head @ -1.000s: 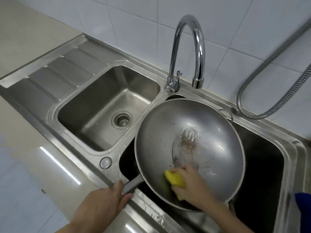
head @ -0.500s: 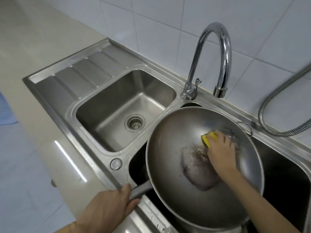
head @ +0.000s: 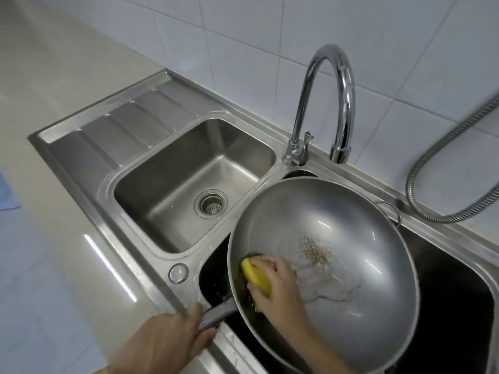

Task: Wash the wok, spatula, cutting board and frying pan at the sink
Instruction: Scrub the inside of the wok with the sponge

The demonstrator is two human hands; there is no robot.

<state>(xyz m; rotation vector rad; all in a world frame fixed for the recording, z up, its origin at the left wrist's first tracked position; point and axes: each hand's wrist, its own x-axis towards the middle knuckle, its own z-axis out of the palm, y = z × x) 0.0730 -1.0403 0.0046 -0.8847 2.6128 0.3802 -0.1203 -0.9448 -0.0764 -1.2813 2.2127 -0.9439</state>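
A large steel wok (head: 351, 211) lies tilted over the right sink basin (head: 459, 287), with brown residue and soapy water near its middle. My left hand (head: 164, 344) grips the wok's dark handle (head: 218, 313) at the front edge of the sink. My right hand (head: 278, 290) is inside the wok at its near-left wall, pressing a yellow sponge (head: 255, 276) against the metal. The spatula, cutting board and frying pan are not in view.
The left basin (head: 162, 190) with its drain strainer lies beside the wok, and a ribbed drainboard (head: 127, 122) is further left. A chrome gooseneck faucet (head: 334, 76) rises behind the wok. A metal hose (head: 437, 163) loops at the right wall.
My right hand with the sponge swept from the wok's far right side across to its near-left wall. The left hand kept hold of the handle.
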